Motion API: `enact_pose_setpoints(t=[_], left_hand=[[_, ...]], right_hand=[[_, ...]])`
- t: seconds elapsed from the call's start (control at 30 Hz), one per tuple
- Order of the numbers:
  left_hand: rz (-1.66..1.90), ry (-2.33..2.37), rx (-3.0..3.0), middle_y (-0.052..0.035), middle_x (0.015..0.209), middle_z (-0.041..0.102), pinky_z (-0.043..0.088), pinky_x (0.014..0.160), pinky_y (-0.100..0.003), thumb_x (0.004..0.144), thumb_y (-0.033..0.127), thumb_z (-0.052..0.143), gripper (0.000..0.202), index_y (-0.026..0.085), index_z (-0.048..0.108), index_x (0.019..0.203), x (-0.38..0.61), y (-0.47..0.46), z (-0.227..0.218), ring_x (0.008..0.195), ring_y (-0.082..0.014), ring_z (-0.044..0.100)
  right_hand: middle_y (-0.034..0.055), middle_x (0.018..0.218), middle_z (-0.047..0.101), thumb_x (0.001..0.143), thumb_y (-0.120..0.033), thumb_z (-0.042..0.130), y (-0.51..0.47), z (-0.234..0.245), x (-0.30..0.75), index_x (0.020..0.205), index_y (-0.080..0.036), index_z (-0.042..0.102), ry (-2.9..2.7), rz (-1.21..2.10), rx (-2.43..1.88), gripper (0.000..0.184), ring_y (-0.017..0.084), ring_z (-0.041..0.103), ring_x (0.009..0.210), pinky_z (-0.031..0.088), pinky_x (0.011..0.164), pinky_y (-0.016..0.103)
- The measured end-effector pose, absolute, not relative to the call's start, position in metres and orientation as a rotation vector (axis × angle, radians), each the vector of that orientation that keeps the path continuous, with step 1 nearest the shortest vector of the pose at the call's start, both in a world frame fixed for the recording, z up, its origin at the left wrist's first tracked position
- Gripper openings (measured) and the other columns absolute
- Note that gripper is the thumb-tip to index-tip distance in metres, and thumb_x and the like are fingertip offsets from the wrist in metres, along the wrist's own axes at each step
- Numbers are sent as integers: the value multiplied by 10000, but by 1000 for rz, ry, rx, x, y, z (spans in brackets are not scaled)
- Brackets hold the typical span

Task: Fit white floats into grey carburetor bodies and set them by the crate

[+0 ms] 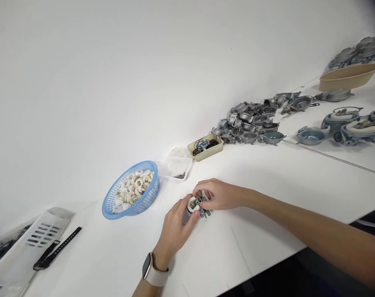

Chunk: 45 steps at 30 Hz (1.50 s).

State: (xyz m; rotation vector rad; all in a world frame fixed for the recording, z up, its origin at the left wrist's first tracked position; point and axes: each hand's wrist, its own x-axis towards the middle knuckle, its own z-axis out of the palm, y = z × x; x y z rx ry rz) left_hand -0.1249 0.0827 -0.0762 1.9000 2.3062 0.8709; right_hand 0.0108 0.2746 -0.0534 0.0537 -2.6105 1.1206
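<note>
A grey metal carburetor body [205,213] with a white ring-shaped float [191,208] on its open side rests on the white table. My left hand [174,224], wearing a smartwatch [147,266], grips the carburetor's left side with thumb and fingers. From the right, my right hand [217,194] has its fingers curled around the other side, thumb and fingertips at the edge beside the float. Whether a small part sits between those right fingertips is hidden. Nearest to the hands stand a blue basket [154,197] of white floats and a small white tray [169,171] with thin metal pins.
Behind the hands, a cream box [206,154] holds black rings and metal parts. Float bowls [249,119] lie heaped along the wall. More carburetors [360,128] and a tan bin [350,78] are at right. A black watch [56,251] lies near a white crate [42,231] at left.
</note>
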Motion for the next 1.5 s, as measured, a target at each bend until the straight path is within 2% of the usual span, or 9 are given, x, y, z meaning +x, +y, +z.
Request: enact_pose_setpoints(t=[0.4, 0.8, 1.37, 1.5], left_hand=[[857, 2294, 1874, -114, 1310, 642, 503, 1000, -426, 999, 440, 488, 476, 227, 478, 1425, -124, 83, -75, 1167, -255, 616], [851, 2306, 1886, -113, 1305, 650, 521, 960, -400, 999, 436, 490, 478, 217, 484, 1423, -125, 83, -75, 1163, -257, 625], [831, 2305, 1871, -115, 1312, 646, 507, 994, -424, 1001, 439, 484, 479, 224, 479, 1429, -126, 82, -75, 1169, -258, 621], [819, 2319, 1880, -118, 1310, 647, 522, 956, -409, 998, 443, 486, 490, 226, 475, 1437, -126, 82, -75, 1152, -262, 628]], right_hand=[[12, 925, 660, 803, -266, 621, 273, -51, 12, 987, -212, 675, -2617, 1038, 79, 199, 142, 544, 752, 402, 715, 272], [3, 922, 656, 817, -273, 604, 272, -49, 14, 1001, -234, 670, -2646, 1011, 58, 199, 150, 544, 768, 384, 712, 275], [2, 908, 661, 819, -258, 601, 271, -50, 15, 974, -227, 664, -2643, 973, 81, 170, 151, 544, 762, 369, 699, 274], [6, 898, 666, 826, -249, 590, 272, -51, 16, 979, -229, 666, -2650, 931, 90, 171, 152, 543, 743, 363, 700, 277]])
